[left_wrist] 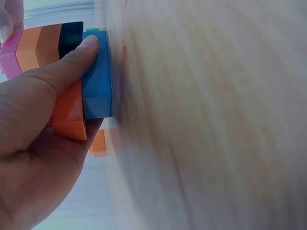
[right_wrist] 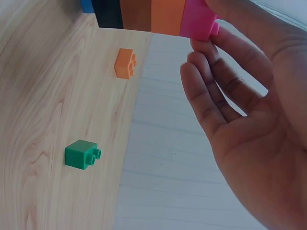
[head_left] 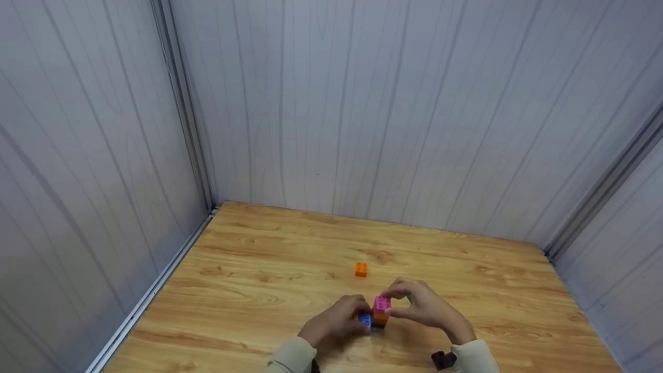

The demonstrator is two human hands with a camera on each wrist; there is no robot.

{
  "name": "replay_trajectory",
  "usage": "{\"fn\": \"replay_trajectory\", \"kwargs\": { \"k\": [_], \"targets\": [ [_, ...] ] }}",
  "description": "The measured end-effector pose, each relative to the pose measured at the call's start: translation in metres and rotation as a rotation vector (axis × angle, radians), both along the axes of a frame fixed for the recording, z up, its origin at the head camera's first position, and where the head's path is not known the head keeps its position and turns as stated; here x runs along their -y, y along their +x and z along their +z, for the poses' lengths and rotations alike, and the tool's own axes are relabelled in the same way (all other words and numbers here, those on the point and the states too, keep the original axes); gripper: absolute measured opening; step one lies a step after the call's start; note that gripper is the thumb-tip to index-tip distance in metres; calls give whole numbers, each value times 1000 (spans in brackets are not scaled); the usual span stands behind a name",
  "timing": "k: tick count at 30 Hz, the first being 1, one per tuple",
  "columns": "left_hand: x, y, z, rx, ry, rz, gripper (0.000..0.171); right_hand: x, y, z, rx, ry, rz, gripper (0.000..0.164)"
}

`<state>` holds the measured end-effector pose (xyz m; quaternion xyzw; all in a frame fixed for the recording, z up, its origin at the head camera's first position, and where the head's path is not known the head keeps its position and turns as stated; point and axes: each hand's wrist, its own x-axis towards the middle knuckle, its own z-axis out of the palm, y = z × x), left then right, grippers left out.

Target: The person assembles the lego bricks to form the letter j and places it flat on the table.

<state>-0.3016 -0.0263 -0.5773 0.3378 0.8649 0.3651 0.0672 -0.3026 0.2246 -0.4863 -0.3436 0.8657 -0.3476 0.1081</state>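
Observation:
A stack of bricks stands on the wooden table, with a pink brick point(head_left: 383, 303) on top. Below the pink one come an orange brick point(right_wrist: 167, 16), a brown brick point(right_wrist: 136, 14) and a black brick point(right_wrist: 108, 13). At the bottom is a blue brick point(left_wrist: 97, 72), close to the tabletop. My left hand point(head_left: 337, 319) grips the blue brick low down, thumb on its side. Another orange brick point(left_wrist: 71, 117) shows under that hand, against the blue one. My right hand point(head_left: 422, 305) pinches the pink brick between thumb and fingers; its other fingers extend past the stack.
A loose orange brick point(head_left: 361, 269) lies on the table point(head_left: 269, 259) beyond the hands. In the right wrist view a green brick point(right_wrist: 81, 154) also rests on the table. Pale panel walls point(head_left: 331, 103) enclose the back and sides.

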Motion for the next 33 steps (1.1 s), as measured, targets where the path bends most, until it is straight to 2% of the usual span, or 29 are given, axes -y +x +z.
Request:
{"fn": "replay_trajectory", "kwargs": {
  "k": [2, 14, 22, 25, 28, 31, 33],
  "targets": [
    [-1, 10, 16, 21, -39, 25, 33, 0, -3, -2, -5, -9, 3, 26],
    [-2, 12, 16, 3, -78, 37, 33, 6, -26, -17, 0, -33, -62, 33],
    [0, 10, 17, -15, -76, 23, 33, 15, -46, -28, -62, -4, -101, 33],
    [0, 9, 12, -21, -59, 1, 34, 19, -54, -35, -81, -3, -111, 34],
    [1, -1, -8, -65, -60, -22, 33, 24, -61, -42, -96, -9, -141, 34],
    [1, -6, -12, -45, -49, -28, 34, 30, -69, -47, -111, -16, -181, 34],
    [1, -10, -17, -68, -55, -29, 33, 34, -74, -49, -114, -24, -200, 33]
  ]
}}
